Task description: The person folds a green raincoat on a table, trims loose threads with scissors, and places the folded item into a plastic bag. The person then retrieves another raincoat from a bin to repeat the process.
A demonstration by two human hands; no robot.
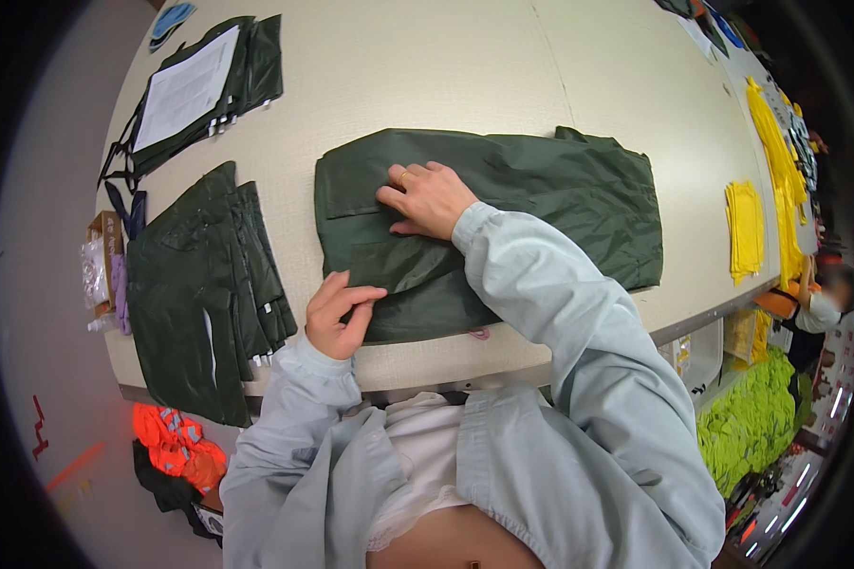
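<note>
A folded dark green waterproof garment [560, 204] lies across the table before me. On its upper left part rests my right hand [432, 199], palm down, with its fingers bent and a little apart; a ring shows on one finger. At the garment's near left edge is my left hand [340, 315]. Its fingers and thumb are drawn together on the fabric there, and the fingertips are partly hidden. Creases run through the cloth between the two hands. A bit of pink [480, 333] pokes out under the garment's near edge.
At left lie a stack of dark green garments [190, 275] and another pile topped by a white printed sheet [188, 87]. Yellow folded pieces [745, 230] sit on the right. Lime green cloth [750, 417] and orange clothing [176, 446] are below table level. Another person [821, 308] is far right.
</note>
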